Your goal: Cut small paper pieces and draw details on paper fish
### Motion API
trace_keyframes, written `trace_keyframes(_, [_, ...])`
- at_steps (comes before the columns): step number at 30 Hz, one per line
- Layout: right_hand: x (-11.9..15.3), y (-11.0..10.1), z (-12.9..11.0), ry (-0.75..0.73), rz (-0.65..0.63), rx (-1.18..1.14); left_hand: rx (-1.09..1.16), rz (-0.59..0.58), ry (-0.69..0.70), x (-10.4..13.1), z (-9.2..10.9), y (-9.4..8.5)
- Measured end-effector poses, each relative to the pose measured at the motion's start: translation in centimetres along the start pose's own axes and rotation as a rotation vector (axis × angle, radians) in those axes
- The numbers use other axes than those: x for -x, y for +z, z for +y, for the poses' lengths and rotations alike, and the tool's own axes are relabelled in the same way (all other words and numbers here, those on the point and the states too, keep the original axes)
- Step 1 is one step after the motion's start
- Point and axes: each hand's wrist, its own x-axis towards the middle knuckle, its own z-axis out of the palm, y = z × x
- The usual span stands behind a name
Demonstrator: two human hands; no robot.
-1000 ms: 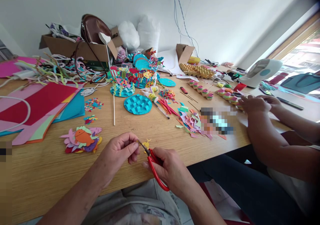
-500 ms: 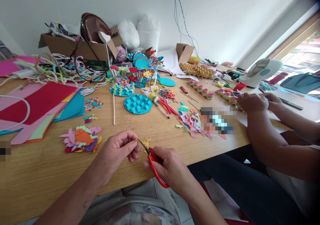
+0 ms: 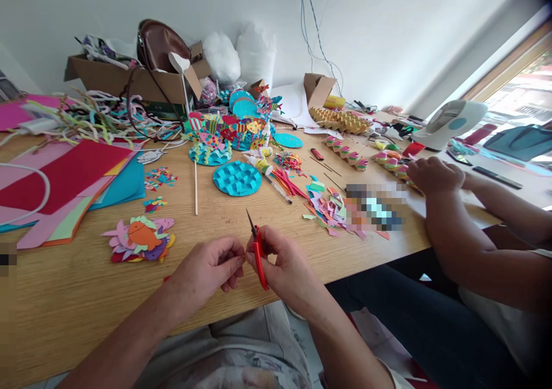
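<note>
Red-handled scissors [image 3: 260, 256] are held in my right hand [image 3: 287, 265], their closed dark blades pointing up and away. My left hand [image 3: 222, 262] is pinched close beside it, fingertips nearly meeting those of my right hand. A tiny yellowish bit seems to lie between the fingertips, too small to make out. On the table [image 3: 86, 297], to the left of my hands, is a pile of cut paper fish [image 3: 144, 236], an orange one on top. Beyond my hands sits a round blue woven-looking disc [image 3: 237, 178].
Coloured paper sheets [image 3: 64, 176] lie at the left. Paper scraps [image 3: 330, 208] and a glue bottle [image 3: 261, 164] are farther back. Decorated blue fish pieces [image 3: 233, 127] stand mid-table. At the right, another person's hands [image 3: 435, 176] work near egg-carton strips [image 3: 347, 153].
The scissors have turned upright and their tips have left my left fingertips. My right hand has come nearer my left hand. Yellow scraps seen beside the blades no longer show.
</note>
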Motion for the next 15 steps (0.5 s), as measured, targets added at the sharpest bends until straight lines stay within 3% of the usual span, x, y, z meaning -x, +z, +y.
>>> trace_keyframes(4, [-0.2,0.2,0.1,0.018,-0.023,-0.035,-0.034,0.005,0.008,0.0,-0.2,-0.1])
trace_keyframes(11, [-0.3,1.3,0.7,0.088,0.138,-0.293,0.087,0.084,0.036,-0.1,-0.2,0.5])
trace_keyframes(15, [0.2,1.0,0.2,0.08,0.172,-0.257,0.128,0.16,0.073,0.3,0.2,0.6])
